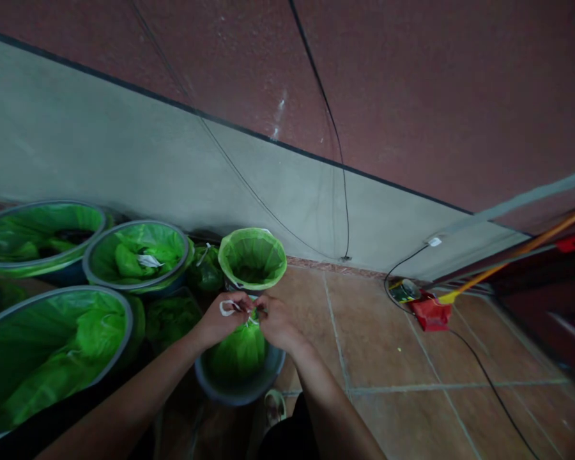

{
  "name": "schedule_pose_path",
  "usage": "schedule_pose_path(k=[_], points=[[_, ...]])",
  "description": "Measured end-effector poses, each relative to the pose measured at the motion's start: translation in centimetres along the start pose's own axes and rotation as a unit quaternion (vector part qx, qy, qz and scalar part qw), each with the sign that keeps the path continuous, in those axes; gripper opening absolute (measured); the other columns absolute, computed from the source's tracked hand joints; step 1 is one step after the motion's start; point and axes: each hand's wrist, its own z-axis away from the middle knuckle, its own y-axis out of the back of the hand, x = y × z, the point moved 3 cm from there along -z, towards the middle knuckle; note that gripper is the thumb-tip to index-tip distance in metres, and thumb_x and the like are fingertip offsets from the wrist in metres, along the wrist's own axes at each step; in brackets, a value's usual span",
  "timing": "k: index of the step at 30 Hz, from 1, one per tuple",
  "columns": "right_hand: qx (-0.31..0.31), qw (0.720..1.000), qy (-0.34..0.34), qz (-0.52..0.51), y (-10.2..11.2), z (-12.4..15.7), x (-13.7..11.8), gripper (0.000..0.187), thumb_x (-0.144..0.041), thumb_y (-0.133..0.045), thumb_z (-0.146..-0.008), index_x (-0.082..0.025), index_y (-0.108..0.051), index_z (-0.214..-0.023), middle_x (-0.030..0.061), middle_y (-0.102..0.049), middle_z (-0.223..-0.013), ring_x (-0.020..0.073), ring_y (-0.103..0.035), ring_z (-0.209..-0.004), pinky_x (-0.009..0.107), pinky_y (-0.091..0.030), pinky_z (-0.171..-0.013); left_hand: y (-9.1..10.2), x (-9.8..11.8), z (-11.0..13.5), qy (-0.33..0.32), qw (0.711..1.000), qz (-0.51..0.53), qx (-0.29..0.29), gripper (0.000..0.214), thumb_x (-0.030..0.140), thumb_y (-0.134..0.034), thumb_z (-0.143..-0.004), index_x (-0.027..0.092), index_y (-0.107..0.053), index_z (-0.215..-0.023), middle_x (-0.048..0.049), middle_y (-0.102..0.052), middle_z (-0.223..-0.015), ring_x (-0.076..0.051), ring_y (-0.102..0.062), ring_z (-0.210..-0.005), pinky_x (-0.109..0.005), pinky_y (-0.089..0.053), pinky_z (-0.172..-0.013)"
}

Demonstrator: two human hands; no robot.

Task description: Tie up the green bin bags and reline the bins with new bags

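Observation:
A green mesh-like bag sits in a small grey bin in front of me, its top gathered to a narrow neck. My left hand pinches a white drawstring at that neck, and a loop of it hangs out by the fingers. Close beside it, my right hand is closed on the same gathered neck and string. Which strand each finger grips is too small to make out. Just behind the hands stands another bin with an open green liner.
Several larger bins with green liners stand at left, including a round one and a wide one. A knotted green bag lies between bins. On the tiled floor at right are a red dustpan, a yellow-orange pole and a black cable.

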Motion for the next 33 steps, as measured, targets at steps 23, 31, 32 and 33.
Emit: schedule_pose_path(k=[23,31,32,33], points=[[0.01,1.0,-0.027,0.002,0.4,0.0,-0.6,0.018,-0.016,-0.055,-0.087,-0.017,-0.073,-0.083,0.0035,-0.075,-0.079,0.0139,-0.067,-0.071,0.022,-0.048,-0.065,-0.1,-0.1,0.1,0.024,0.995,-0.063,0.071,0.015,0.033,-0.065,-0.071,0.018,-0.066,-0.07,0.0017,-0.064,-0.062,-0.012,-0.054,-0.059,-0.024,-0.042,-0.058],[-0.03,0.956,-0.115,0.269,0.8,0.5,-1.1,0.03,-0.022,-0.05,-0.093,-0.011,-0.077,-0.101,0.0184,-0.076,-0.102,0.0302,-0.072,-0.099,0.035,-0.053,-0.079,1.1,-2.5,0.1,0.098,0.943,-0.314,0.043,0.014,0.023,-0.059,-0.078,0.02,-0.067,-0.068,-0.0006,-0.069,-0.067,-0.017,-0.063,-0.069,-0.026,-0.045,-0.067],[-0.04,0.954,-0.125,0.271,0.7,0.4,-0.7,0.029,-0.021,-0.05,-0.093,-0.01,-0.077,-0.1,0.0188,-0.076,-0.101,0.0307,-0.072,-0.099,0.036,-0.053,-0.079,1.1,-2.8,0.1,0.107,0.935,-0.337,0.031,0.015,0.022,-0.057,-0.08,0.019,-0.068,-0.07,-0.0018,-0.07,-0.069,-0.018,-0.064,-0.071,-0.027,-0.046,-0.069],[-0.042,0.955,-0.124,0.265,0.5,0.3,-0.4,0.029,-0.019,-0.05,-0.093,-0.01,-0.077,-0.099,0.0191,-0.076,-0.099,0.0309,-0.072,-0.099,0.036,-0.054,-0.079,1.1,-3.1,0.1,0.113,0.929,-0.352,0.021,0.015,0.021,-0.056,-0.081,0.019,-0.069,-0.074,-0.0033,-0.071,-0.072,-0.019,-0.066,-0.074,-0.028,-0.047,-0.072]])
